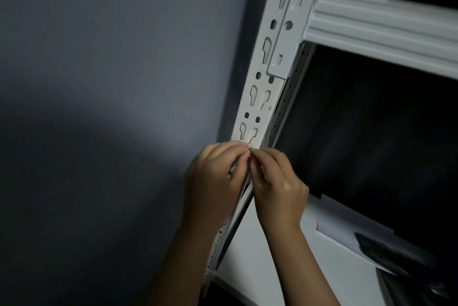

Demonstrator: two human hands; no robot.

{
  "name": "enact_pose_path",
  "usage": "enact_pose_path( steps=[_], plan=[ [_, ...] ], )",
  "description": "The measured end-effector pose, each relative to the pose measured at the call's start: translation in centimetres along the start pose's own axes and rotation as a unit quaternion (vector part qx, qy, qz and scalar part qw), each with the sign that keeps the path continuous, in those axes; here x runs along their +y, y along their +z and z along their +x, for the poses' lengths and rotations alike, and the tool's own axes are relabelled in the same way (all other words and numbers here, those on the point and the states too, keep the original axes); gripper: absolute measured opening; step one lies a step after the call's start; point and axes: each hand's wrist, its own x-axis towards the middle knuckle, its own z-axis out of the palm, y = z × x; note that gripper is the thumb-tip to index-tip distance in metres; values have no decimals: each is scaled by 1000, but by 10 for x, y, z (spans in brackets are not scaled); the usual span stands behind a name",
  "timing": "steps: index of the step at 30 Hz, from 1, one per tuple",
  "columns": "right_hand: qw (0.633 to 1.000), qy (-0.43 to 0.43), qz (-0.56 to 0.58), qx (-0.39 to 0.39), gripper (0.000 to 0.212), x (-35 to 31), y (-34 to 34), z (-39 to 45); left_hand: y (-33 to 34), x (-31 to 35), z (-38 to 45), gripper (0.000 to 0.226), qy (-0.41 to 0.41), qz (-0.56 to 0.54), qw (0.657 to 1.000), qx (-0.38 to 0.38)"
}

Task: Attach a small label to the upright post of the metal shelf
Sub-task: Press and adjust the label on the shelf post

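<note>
Your left hand [213,176] and right hand [277,181] met at the post [262,87], fingertips pinching something tiny, label not discernible.

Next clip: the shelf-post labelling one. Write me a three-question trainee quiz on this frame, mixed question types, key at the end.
1. True or false: both hands meet at the white upright post, fingertips together.
2. Multiple choice: the horizontal beam joins the post A) above the hands, B) below the hands, C) level with them.
3. Short answer: what lies on the lower shelf board, right of the arms?

Key
1. True. The left hand and right hand pinch something tiny at the post; it is too small to identify.
2. A.
3. Sheets of paper.
</note>
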Motion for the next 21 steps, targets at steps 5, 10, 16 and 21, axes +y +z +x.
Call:
enact_pose_path(
  steps=[5, 10, 16, 21],
  plan=[
    [1000, 11, 16, -12, 22, -2, 2, -1, -1, 0, -2, 29, -24, -26, 999, -21],
    [999, 21, 17, -28, 25, -6, 2, 2, -6, -7, -4, 35, -45, -28, 995, -81],
    [997, 42, 23, -53, 21, -7, -2, 4, -12, -10, -7, 29, -102, -27, 991, -82],
    [988, 80, 28, -127, 8, -5, -10, -18, -15, 0, -9, 17, -140, -49, 987, -59]
  ],
)
